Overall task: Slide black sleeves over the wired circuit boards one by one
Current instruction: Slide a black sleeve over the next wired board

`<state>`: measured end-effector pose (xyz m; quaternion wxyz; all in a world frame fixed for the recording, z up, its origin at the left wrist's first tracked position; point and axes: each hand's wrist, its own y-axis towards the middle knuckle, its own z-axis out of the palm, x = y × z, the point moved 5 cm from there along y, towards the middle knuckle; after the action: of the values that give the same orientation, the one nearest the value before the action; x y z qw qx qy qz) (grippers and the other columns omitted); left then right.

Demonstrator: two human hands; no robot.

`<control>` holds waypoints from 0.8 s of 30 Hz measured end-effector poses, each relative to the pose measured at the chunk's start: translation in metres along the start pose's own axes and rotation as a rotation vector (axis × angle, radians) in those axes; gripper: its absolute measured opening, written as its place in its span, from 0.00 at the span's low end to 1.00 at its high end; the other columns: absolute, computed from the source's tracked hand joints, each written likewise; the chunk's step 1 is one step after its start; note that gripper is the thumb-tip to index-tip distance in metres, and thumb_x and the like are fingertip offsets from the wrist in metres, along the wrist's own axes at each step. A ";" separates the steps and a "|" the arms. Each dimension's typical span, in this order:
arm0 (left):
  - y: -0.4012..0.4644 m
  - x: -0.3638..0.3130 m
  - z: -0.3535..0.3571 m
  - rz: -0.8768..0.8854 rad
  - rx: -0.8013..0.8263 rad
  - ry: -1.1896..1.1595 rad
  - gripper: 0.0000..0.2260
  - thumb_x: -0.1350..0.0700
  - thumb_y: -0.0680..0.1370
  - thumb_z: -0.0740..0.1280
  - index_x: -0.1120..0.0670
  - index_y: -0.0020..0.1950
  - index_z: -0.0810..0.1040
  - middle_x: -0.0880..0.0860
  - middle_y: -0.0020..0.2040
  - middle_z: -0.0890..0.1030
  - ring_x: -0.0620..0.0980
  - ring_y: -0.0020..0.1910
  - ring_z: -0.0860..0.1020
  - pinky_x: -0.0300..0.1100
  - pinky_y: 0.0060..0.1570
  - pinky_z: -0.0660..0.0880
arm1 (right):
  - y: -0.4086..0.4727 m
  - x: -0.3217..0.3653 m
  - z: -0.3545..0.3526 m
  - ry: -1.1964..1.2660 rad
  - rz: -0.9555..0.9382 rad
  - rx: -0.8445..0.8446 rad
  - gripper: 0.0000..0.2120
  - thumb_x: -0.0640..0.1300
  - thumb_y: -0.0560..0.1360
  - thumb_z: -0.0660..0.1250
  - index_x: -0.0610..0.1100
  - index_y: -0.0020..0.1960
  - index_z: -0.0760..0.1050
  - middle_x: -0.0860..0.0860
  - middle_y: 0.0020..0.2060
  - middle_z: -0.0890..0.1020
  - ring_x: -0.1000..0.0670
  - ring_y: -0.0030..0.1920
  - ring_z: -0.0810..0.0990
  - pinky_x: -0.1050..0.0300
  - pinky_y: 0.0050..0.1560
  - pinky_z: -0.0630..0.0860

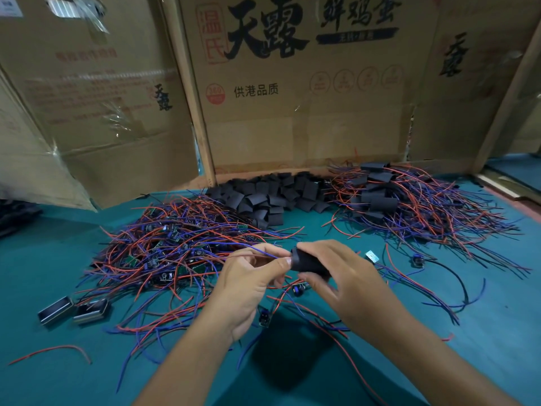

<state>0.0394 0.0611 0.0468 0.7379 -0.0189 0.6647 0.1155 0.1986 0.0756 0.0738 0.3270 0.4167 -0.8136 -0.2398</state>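
Gripping black sleeve (307, 263) in right hand (345, 276), left hand (251, 276) pinching red and blue wires (263, 253) to feed board inside

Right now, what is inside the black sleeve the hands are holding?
The black sleeve is gripped by the right hand. Blue and red wires, pinched by the left hand, run into its left end. Whether a board sits inside is hidden by the sleeve and fingers.

Dim overhead light, hand shadow on mat (58, 259), wide-angle edge warp, slight blur.
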 end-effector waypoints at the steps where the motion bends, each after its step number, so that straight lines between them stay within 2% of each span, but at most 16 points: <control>1: 0.000 0.001 0.000 -0.008 -0.008 0.000 0.02 0.58 0.66 0.73 0.51 0.37 0.84 0.55 0.29 0.75 0.48 0.28 0.71 0.34 0.32 0.70 | 0.000 0.001 0.001 -0.025 -0.022 -0.007 0.17 0.39 0.72 0.73 0.38 0.60 0.77 0.47 0.52 0.80 0.47 0.52 0.78 0.58 0.54 0.71; 3: -0.001 0.002 -0.001 -0.015 -0.019 0.007 0.02 0.58 0.66 0.73 0.52 0.37 0.85 0.56 0.28 0.74 0.48 0.27 0.71 0.35 0.32 0.69 | 0.000 0.003 0.003 -0.098 -0.061 -0.003 0.19 0.39 0.71 0.72 0.36 0.61 0.77 0.45 0.52 0.81 0.45 0.51 0.78 0.57 0.55 0.71; 7: -0.002 0.006 0.002 -0.090 -0.023 -0.026 0.02 0.60 0.64 0.74 0.56 0.36 0.85 0.55 0.27 0.74 0.48 0.26 0.70 0.37 0.30 0.68 | -0.001 0.001 0.010 -0.276 -0.073 0.050 0.27 0.35 0.62 0.80 0.35 0.60 0.78 0.44 0.48 0.82 0.41 0.45 0.82 0.54 0.51 0.73; 9: -0.003 0.009 0.005 -0.145 0.006 -0.082 0.02 0.63 0.67 0.76 0.58 0.37 0.84 0.55 0.28 0.75 0.48 0.25 0.70 0.36 0.28 0.68 | -0.001 0.001 0.008 -0.324 -0.082 0.051 0.27 0.35 0.60 0.81 0.35 0.57 0.80 0.44 0.45 0.82 0.41 0.42 0.82 0.53 0.49 0.74; 11: -0.004 0.011 0.009 -0.191 0.048 -0.166 0.03 0.64 0.72 0.73 0.58 0.38 0.84 0.55 0.31 0.76 0.47 0.26 0.70 0.37 0.27 0.67 | -0.001 0.000 0.007 -0.339 -0.083 0.062 0.24 0.36 0.62 0.80 0.35 0.57 0.80 0.44 0.42 0.83 0.41 0.40 0.82 0.51 0.45 0.78; 13: -0.002 0.010 0.011 -0.173 0.054 -0.213 0.03 0.61 0.73 0.71 0.57 0.40 0.85 0.54 0.33 0.77 0.46 0.26 0.70 0.37 0.27 0.67 | 0.001 -0.004 0.004 -0.348 -0.037 0.101 0.20 0.38 0.66 0.78 0.37 0.57 0.80 0.45 0.42 0.82 0.41 0.42 0.82 0.53 0.39 0.79; 15: 0.002 0.006 0.005 -0.079 -0.018 -0.158 0.05 0.61 0.76 0.70 0.57 0.42 0.85 0.50 0.31 0.75 0.44 0.26 0.68 0.34 0.27 0.65 | 0.006 -0.011 -0.001 -0.356 0.055 0.158 0.12 0.43 0.75 0.70 0.43 0.58 0.78 0.48 0.45 0.82 0.44 0.46 0.81 0.52 0.41 0.76; 16: 0.003 0.003 -0.003 0.015 -0.088 -0.017 0.06 0.60 0.77 0.69 0.56 0.41 0.84 0.48 0.30 0.74 0.42 0.26 0.67 0.33 0.27 0.64 | 0.010 -0.018 -0.005 -0.354 0.098 0.181 0.10 0.47 0.79 0.64 0.46 0.58 0.76 0.50 0.47 0.81 0.45 0.48 0.80 0.52 0.43 0.74; 17: 0.003 -0.002 -0.009 0.143 -0.154 0.233 0.08 0.57 0.78 0.69 0.55 0.39 0.82 0.45 0.28 0.72 0.42 0.26 0.66 0.34 0.27 0.63 | 0.018 -0.027 -0.011 -0.371 0.127 0.187 0.10 0.50 0.80 0.60 0.48 0.58 0.75 0.52 0.48 0.81 0.47 0.49 0.80 0.52 0.43 0.74; 19: 0.001 -0.006 -0.012 0.374 -0.199 0.887 0.12 0.47 0.78 0.67 0.52 0.38 0.78 0.47 0.25 0.71 0.46 0.26 0.69 0.41 0.30 0.63 | 0.041 -0.051 -0.024 -0.482 0.156 0.195 0.11 0.53 0.81 0.56 0.51 0.58 0.73 0.54 0.49 0.80 0.49 0.47 0.80 0.53 0.41 0.76; 20: 0.000 -0.004 -0.010 0.406 -0.179 1.132 0.14 0.43 0.78 0.64 0.50 0.40 0.77 0.48 0.27 0.74 0.49 0.29 0.73 0.44 0.32 0.65 | 0.055 -0.067 -0.032 -0.558 0.167 0.199 0.11 0.53 0.81 0.56 0.52 0.58 0.73 0.54 0.49 0.80 0.49 0.46 0.80 0.53 0.40 0.76; 22: 0.002 0.003 -0.006 0.380 -0.131 1.356 0.17 0.39 0.79 0.58 0.49 0.44 0.77 0.50 0.33 0.80 0.52 0.36 0.77 0.45 0.36 0.69 | 0.086 -0.101 -0.049 -0.710 0.196 0.192 0.12 0.53 0.81 0.55 0.51 0.57 0.73 0.52 0.49 0.81 0.47 0.46 0.81 0.55 0.38 0.75; 24: 0.007 0.008 -0.003 0.373 -0.114 1.453 0.17 0.39 0.81 0.55 0.49 0.44 0.76 0.50 0.33 0.79 0.53 0.35 0.78 0.46 0.35 0.71 | 0.117 -0.137 -0.066 -0.832 0.250 0.185 0.11 0.52 0.81 0.56 0.48 0.55 0.74 0.49 0.48 0.82 0.45 0.45 0.82 0.54 0.39 0.74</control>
<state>0.0358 0.0683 0.0398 0.0797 -0.0156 0.9695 0.2312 0.2464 0.2450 0.1500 -0.0404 0.2105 -0.9382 -0.2718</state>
